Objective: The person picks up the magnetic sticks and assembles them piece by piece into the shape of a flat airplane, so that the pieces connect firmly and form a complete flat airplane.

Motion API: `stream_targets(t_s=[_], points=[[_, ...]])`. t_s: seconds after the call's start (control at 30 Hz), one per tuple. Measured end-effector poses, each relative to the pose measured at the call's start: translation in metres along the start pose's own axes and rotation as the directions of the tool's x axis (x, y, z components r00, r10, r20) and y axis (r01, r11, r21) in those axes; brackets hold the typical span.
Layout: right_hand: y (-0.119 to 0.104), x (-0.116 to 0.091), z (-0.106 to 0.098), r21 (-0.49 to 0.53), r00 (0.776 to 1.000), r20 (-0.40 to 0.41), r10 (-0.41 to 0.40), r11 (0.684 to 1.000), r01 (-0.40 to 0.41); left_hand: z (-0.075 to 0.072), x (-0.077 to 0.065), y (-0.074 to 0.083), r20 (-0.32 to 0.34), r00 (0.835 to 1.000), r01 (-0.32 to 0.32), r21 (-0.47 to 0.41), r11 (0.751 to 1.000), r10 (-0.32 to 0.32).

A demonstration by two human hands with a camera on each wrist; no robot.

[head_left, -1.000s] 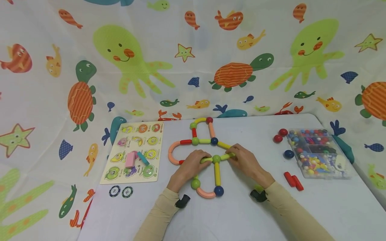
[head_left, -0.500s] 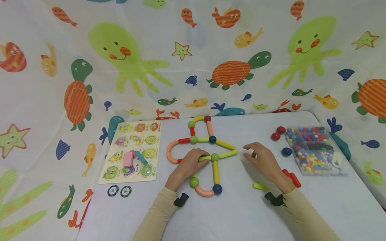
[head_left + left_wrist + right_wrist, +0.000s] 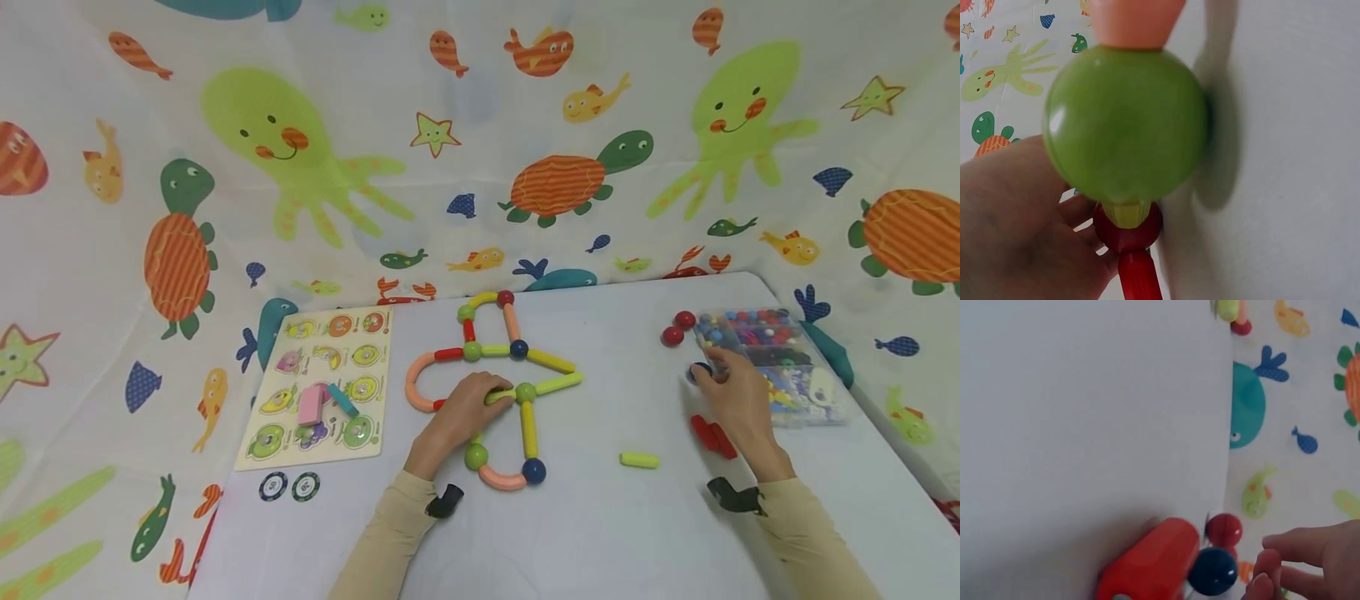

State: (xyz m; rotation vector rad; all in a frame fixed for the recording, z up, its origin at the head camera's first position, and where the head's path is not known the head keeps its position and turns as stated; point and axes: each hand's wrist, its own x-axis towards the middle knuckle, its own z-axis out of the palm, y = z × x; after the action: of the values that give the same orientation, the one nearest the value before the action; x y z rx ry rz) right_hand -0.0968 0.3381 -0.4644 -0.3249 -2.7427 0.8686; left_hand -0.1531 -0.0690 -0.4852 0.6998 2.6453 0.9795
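Observation:
A figure of magnetic rods and balls lies mid-table in the head view. My left hand (image 3: 467, 408) pinches a short light-green rod (image 3: 501, 396) beside the green ball (image 3: 526, 392). In the left wrist view, a large green ball (image 3: 1125, 125) fills the foreground. Behind it, the left fingers curl near a dark red ball (image 3: 1129, 231). My right hand (image 3: 738, 400) reaches to a dark blue ball (image 3: 693, 375), partly covered by its fingertips. The right wrist view has a gap between the bent fingers (image 3: 1297, 544) and the blue ball (image 3: 1213, 572).
Two red balls (image 3: 678, 327) and red rods (image 3: 712, 436) lie near the divided bead box (image 3: 817, 408). A loose light-green rod (image 3: 639, 460) lies nearer the front. At left are a fruit puzzle board (image 3: 255, 454) with blocks on it and two chips (image 3: 305, 486).
My right hand has let go of the light-green rod at the figure's right side and moved right to the blue ball. The left hand has stayed on its rod. The view has shifted slightly.

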Motion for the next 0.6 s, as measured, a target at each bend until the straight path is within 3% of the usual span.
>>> stream_targets(t_s=[0.23,0.6], points=[[0.0080,0.0026,0.0030,-0.002,0.996,0.024,0.088,0.996,-0.088,0.0000,-0.0011,-0.0004,-0.003,1.000,-0.009,-0.017,1.000,0.009],[0.0080,0.0001,0.0086,-0.019,0.994,0.090,0.062,0.998,-0.060,-0.0010,0.0011,0.0015,-0.009,1.000,-0.002,-0.044,0.999,0.001]])
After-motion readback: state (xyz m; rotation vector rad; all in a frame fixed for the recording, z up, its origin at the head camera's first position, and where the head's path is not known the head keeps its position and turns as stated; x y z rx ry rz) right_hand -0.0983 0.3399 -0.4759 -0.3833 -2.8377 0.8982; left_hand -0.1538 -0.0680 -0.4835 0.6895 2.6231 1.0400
